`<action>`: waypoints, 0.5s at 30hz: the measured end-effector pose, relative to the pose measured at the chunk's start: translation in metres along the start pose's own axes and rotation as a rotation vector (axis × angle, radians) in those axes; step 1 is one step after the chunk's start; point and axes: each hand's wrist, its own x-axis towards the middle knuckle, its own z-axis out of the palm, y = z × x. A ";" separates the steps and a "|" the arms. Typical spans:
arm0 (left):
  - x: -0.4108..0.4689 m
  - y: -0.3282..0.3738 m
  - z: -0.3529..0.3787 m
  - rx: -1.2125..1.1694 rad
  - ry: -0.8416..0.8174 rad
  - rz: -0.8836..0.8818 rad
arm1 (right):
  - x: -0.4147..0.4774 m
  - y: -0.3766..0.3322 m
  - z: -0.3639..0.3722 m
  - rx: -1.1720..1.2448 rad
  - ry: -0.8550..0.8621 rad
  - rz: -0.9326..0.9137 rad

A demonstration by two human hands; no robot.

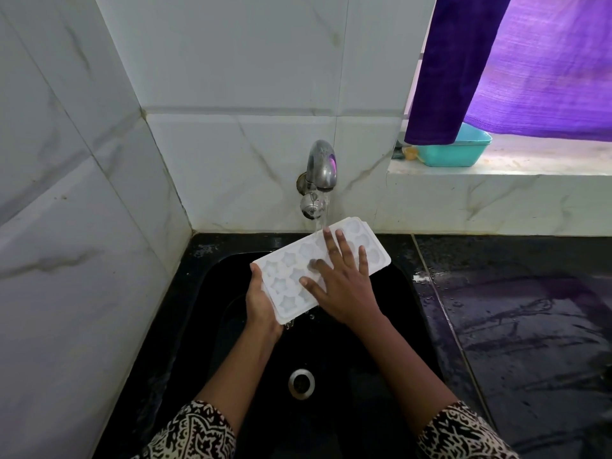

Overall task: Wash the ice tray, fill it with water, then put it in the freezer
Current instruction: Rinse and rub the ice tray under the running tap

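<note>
From my remote seat I see the white plastic ice tray with star-shaped and rounded moulds (pixel 284 276) held in the air over the black sink basin (pixel 212 293). It is tilted, with its far right end higher and close to the wall. Its moulds face up towards the camera. A thin stream of water (pixel 320 223) falls from the chrome wall tap (pixel 320 167) onto the tray's far end, just beside the fingertips, and drops fall from the tray's near corner.

The left hand (pixel 261 303) grips the tray's near left short end. Its thumb (pixel 255 270) is hooked over the rim and the palm is under the edge; I cannot see the other fingers beneath. The right hand (pixel 344 286) lies flat on the top of the tray. Its fingers (pixel 331 246) are straight and spread across the moulds, pressing on them rather than curling round anything.

Below the hands, the round metal drain (pixel 301 383) sits in the basin floor. Black-and-cream patterned sleeves (pixel 188 432) cover both forearms near the bottom edge. To the right lies a wet black stone counter (pixel 530 326). White marble-veined tiles (pixel 231 77) line the corner behind the tap. On the pale ledge (pixel 530 160) at the upper right stands a teal plastic tub (pixel 453 150), partly behind a hanging purple cloth (pixel 530 61).
</note>
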 end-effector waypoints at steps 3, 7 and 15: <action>0.003 0.004 -0.003 0.001 -0.004 0.032 | -0.004 0.004 -0.001 0.006 -0.086 -0.029; 0.003 -0.001 -0.005 0.001 0.004 0.006 | -0.005 0.007 0.001 0.020 0.004 0.028; 0.002 0.003 -0.006 0.008 0.024 0.033 | -0.013 0.009 -0.005 0.139 -0.081 0.046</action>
